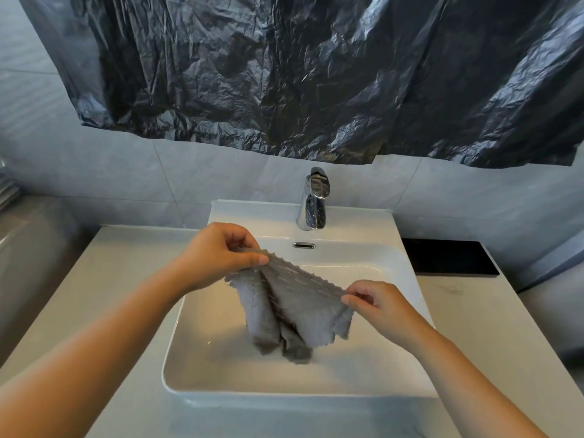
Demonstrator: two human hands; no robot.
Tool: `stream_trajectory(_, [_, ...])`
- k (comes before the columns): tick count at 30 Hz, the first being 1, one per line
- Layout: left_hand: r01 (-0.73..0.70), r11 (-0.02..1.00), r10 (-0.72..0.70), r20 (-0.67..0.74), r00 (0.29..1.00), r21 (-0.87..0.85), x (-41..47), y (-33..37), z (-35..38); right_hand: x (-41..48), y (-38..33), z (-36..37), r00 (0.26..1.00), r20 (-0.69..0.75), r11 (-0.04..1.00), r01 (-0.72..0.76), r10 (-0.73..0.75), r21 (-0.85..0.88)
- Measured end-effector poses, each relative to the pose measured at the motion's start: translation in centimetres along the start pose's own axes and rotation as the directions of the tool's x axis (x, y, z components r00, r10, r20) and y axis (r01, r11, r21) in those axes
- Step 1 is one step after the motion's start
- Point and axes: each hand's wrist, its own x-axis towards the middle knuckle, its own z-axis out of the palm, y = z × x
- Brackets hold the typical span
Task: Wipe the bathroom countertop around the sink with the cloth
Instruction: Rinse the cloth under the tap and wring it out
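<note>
A grey cloth [294,308] with a scalloped edge hangs above the white sink basin [221,368]. My left hand [218,254] pinches its upper left corner between thumb and fingers. My right hand [379,306] pinches the upper right edge, lower and nearer to me. The cloth's top edge is stretched between both hands and its folds droop down into the basin. The pale countertop [110,279] runs on both sides of the sink.
A chrome faucet [313,200] stands at the back of the sink. A black tray [448,257] lies on the counter at the right. Crumpled black plastic sheeting [300,74] covers the wall above. Grey tiles line the wall behind.
</note>
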Motion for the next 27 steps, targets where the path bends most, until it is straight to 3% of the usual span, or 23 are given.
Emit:
stream_trajectory(4, [0.111, 0.988, -0.105, -0.057, 0.993, 0.112, -0.2, -2.1, -1.0, 0.0, -0.7, -0.6, 0.996, -0.089, 0.989, -0.016, 0.03, 0.147])
stream_trajectory(8, [0.15, 0.976, -0.123, -0.164, 0.979, 0.16, -0.7, -3.1, -0.9, -0.1, -2.8, -1.8, 0.997, -0.074, 0.994, 0.018, -0.011, 0.107])
stream_trajectory(12, [0.153, 0.984, -0.17, -0.235, 0.957, -0.09, -1.0, -2.7, 0.1, 0.3, -4.0, -2.0, 0.996, -0.08, 0.989, -0.028, 0.04, 0.145])
stream_trajectory(16, [0.212, 0.9, -0.284, -0.142, 0.948, -0.38, -1.7, -1.8, 0.9, 0.1, -5.0, -2.2, 0.984, -0.026, 0.858, -0.143, 0.179, 0.492])
stream_trajectory(18, [0.253, 0.828, -0.339, -0.088, 0.937, -0.501, -2.1, -1.3, 1.7, -0.3, -5.7, -2.4, 0.989, 0.001, 0.784, -0.118, 0.148, 0.609])
stream_trajectory(24, [0.16, 0.852, -0.223, -0.069, 0.972, -0.499, -3.0, -0.5, 3.8, -0.8, -7.7, -2.2, 0.999, 0.04, 0.904, 0.001, -0.02, 0.428])
stream_trajectory(27, [0.157, 0.864, -0.23, -0.097, 0.968, -0.479, -3.1, -0.5, 4.5, -0.5, -7.4, -1.7, 0.999, -0.007, 0.995, 0.032, -0.031, 0.099])
